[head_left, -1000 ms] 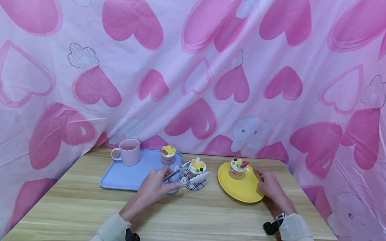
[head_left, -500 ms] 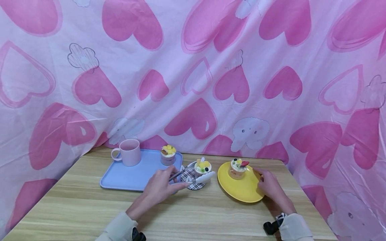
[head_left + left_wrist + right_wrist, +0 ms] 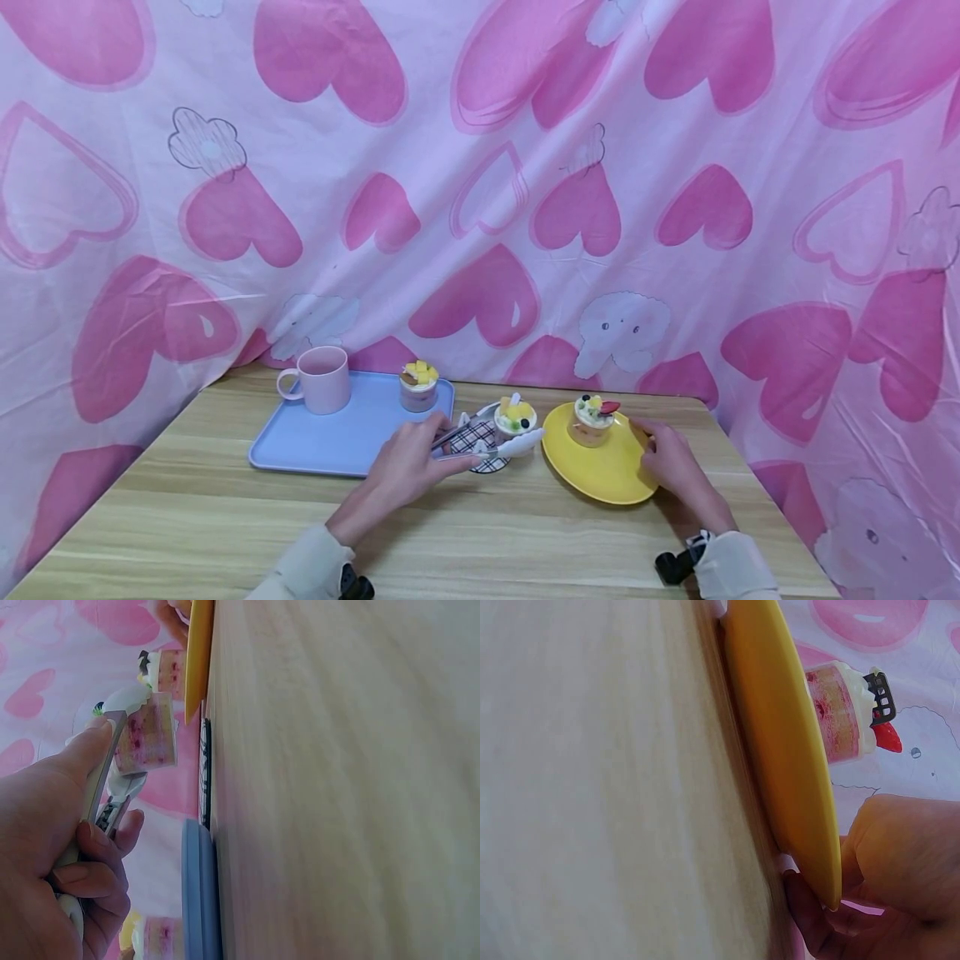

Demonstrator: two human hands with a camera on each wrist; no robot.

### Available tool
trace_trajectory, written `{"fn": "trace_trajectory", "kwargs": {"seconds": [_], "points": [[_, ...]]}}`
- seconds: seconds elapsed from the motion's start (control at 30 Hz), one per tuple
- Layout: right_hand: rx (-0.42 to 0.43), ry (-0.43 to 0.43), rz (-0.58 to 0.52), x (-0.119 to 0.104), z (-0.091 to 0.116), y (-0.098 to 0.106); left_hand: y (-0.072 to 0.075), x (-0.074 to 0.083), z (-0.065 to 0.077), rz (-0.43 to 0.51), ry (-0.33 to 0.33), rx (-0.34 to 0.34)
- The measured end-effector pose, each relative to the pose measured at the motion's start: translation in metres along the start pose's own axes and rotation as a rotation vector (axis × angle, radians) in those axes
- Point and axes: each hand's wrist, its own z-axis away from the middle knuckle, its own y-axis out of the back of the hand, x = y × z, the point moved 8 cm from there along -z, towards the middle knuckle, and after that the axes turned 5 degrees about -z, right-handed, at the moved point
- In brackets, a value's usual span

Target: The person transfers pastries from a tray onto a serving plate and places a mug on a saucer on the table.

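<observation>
My left hand [image 3: 408,462] holds metal tongs with white tips [image 3: 522,443], thumb along one arm and fingers curled round the other. Between the tips is a small clear dessert cup [image 3: 514,417] topped with yellow fruit, cream and a blueberry. The left wrist view shows this layered cup [image 3: 150,735] raised a little above the black-and-white checked coaster [image 3: 205,769]. My right hand [image 3: 677,467] pinches the right rim of a yellow plate [image 3: 611,479], thumb above and fingers under the edge. On that plate stands another dessert cup [image 3: 588,429] with a strawberry slice and blueberries.
A blue tray [image 3: 307,442] lies at the left with a pink mug [image 3: 324,383] and a mango-topped dessert cup [image 3: 417,396] on it. Behind the wooden table [image 3: 480,533] hangs a pink heart-patterned cloth [image 3: 480,200].
My left hand has moved right with the tongs, carrying the gripped dessert cup from over the coaster's middle toward the yellow plate. The right hand and plate have stayed in place.
</observation>
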Motion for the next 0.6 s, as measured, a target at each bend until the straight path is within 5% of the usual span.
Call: {"fn": "trace_trajectory", "kwargs": {"seconds": [0.6], "points": [[0.008,-0.002,0.01,0.001,-0.001,0.0,-0.018,0.015,-0.011,-0.01,-0.022,-0.024]]}}
